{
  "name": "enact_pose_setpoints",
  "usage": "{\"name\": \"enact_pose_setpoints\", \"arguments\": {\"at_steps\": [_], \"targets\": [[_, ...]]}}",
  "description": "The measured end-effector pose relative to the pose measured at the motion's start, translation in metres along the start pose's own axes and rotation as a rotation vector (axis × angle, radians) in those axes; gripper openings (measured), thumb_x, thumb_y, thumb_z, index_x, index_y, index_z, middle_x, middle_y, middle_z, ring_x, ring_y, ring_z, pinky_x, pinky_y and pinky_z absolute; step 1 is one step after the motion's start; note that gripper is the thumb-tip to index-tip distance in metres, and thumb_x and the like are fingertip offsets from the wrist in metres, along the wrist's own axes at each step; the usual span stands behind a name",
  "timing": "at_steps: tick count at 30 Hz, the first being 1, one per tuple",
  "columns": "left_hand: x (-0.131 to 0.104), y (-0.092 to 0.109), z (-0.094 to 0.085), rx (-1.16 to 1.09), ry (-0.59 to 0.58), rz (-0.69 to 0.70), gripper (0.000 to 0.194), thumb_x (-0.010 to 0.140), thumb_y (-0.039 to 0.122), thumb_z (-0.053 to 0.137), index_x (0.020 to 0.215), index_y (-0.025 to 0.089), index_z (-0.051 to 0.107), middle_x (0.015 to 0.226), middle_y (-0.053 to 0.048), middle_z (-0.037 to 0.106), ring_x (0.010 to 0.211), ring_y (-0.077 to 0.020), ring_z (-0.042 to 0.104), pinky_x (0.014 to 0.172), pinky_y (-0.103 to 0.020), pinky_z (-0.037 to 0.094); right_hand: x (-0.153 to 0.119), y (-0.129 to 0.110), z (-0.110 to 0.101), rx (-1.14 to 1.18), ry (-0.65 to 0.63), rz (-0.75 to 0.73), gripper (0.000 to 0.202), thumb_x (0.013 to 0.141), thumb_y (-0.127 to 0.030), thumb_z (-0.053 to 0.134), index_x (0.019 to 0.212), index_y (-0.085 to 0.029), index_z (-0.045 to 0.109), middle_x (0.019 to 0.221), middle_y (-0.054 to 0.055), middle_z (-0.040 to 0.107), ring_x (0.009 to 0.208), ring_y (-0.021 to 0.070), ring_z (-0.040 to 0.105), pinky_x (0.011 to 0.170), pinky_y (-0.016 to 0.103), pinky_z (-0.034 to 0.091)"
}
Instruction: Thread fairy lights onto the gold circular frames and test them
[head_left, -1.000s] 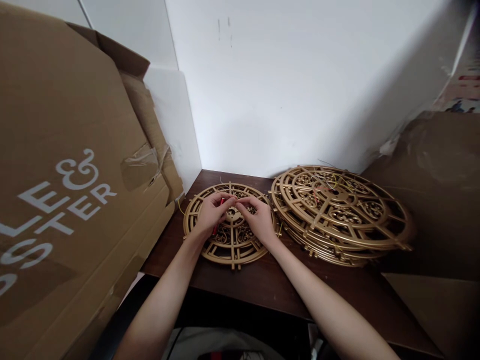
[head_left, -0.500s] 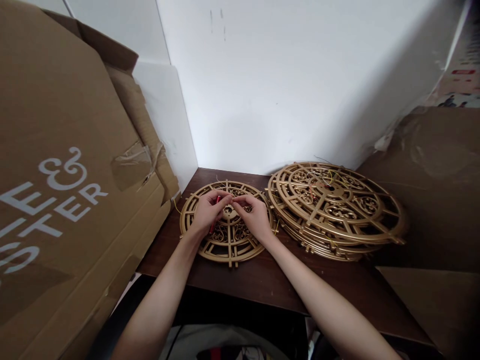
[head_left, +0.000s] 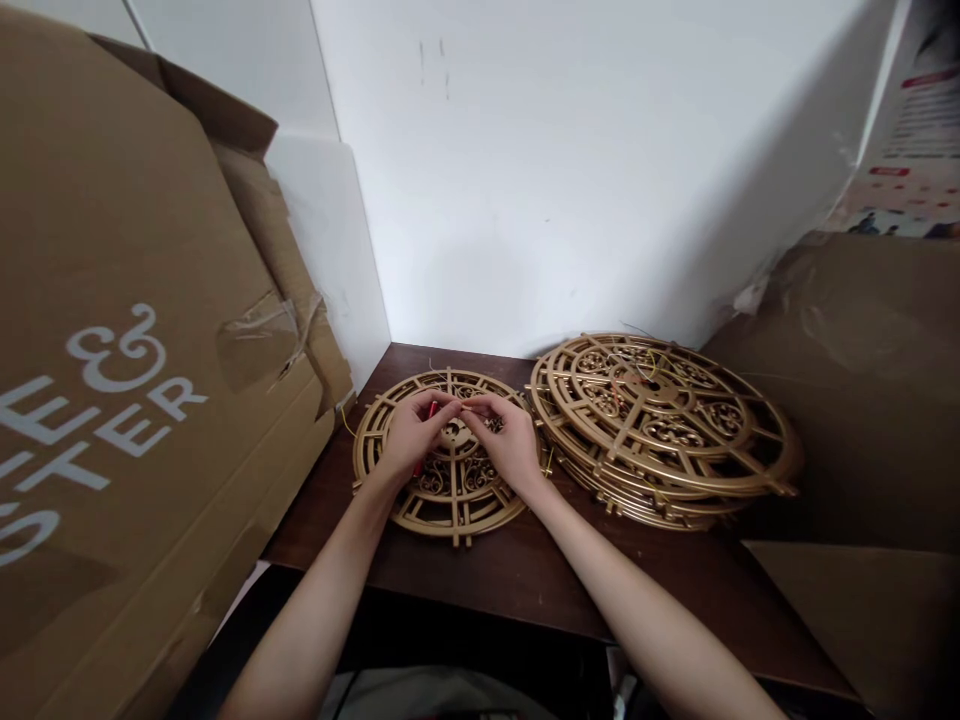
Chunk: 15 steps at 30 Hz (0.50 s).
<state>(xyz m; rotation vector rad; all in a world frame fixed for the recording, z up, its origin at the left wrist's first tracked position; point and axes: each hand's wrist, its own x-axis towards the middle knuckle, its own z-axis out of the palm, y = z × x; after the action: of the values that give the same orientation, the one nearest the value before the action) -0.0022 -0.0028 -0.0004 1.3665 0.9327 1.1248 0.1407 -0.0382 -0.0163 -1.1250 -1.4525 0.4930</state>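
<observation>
A round gold openwork frame [head_left: 455, 528] lies flat on the dark wooden table [head_left: 495, 570]. Over its centre, the fingertips of my two hands meet in a pinch. My left hand [head_left: 415, 432] also has a slim red tool [head_left: 432, 410] in its palm, partly covered by the fingers. Thumb and forefinger of my right hand [head_left: 510, 436] are pressed together against the left fingertips. Whatever is between the fingertips is too small to make out. Thin yellow wires [head_left: 347, 420] stick out at the frame's edges.
Right of the frame is a stack of similar gold frames [head_left: 660, 430] with loose wires on top. A large cardboard box [head_left: 150, 250] stands at the left, more cardboard [head_left: 870, 380] at the right. A white wall [head_left: 525, 180] rises behind the table.
The view has shifted slightly, so the table and frames sit a little lower and further left. Both hands keep their pinch over the frame's centre.
</observation>
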Motion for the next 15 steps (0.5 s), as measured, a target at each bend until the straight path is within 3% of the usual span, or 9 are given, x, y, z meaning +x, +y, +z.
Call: {"name": "enact_pose_setpoints", "arguments": {"at_steps": [7,15], "targets": [[0.0001,-0.0001,0.0004,0.055,-0.014,0.035,0.029,0.072,0.041,0.073,0.078,0.013,0.066,0.044,0.008,0.039,0.034,-0.0023,0.029,0.032,-0.016,0.019,-0.0016,0.0,-0.0006,-0.083,0.026,-0.084,0.009,0.084,-0.024,0.064,0.083,-0.019,0.072,0.079,0.003,0.071,0.071,0.0162,0.062,0.067,0.027,0.047],[0.0014,-0.0037,0.0006,0.071,-0.021,0.068,0.027,0.075,0.04,0.07,0.078,0.014,0.066,0.048,0.007,0.046,0.035,-0.0027,0.031,0.033,-0.017,0.021,-0.0011,-0.0012,-0.0005,-0.01,0.075,0.002,0.012,0.083,-0.027,0.065,0.084,-0.018,0.071,0.075,0.002,0.068,0.063,0.0139,0.055,0.06,0.025,0.043]]}}
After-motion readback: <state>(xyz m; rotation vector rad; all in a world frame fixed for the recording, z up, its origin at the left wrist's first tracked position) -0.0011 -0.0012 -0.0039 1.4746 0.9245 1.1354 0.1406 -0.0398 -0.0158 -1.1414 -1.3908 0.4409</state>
